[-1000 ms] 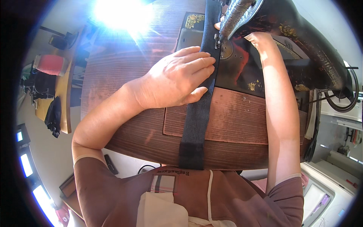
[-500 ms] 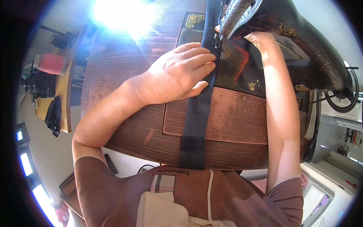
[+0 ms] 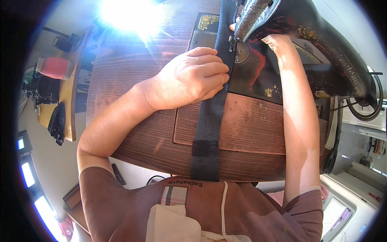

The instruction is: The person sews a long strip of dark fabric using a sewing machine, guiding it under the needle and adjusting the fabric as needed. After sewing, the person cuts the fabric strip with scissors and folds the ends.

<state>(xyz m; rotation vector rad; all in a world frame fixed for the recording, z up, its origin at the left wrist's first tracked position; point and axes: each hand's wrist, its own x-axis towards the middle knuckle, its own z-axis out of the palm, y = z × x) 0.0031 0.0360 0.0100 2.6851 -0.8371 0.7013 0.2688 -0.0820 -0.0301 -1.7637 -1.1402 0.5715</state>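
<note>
A long black fabric strip (image 3: 209,125) runs from the near edge of the wooden table up beneath the presser foot (image 3: 231,43) of a black sewing machine (image 3: 326,44). Over the strip's left edge, short of the foot, my left hand (image 3: 197,74) is closed, its fingers bent and pressed together on the cloth, the thumb tucked out of sight. My right hand (image 3: 277,40) reaches under the machine's arm. Most of it is hidden behind the machine head; only a fingertip shows beside the strip, past the needle area.
Bright glare covers the far left of the wooden table (image 3: 157,137). A red thread cone (image 3: 54,67) and dark items stand on a side bench (image 3: 70,109) at left. A round wheel with cable (image 3: 367,105) sits at the machine's right end. A pale tray (image 3: 336,211) lies lower right.
My left hand's fingers have curled in and its thumb has tucked under, out of view. The strip has shifted very slightly; my right arm stays almost in place.
</note>
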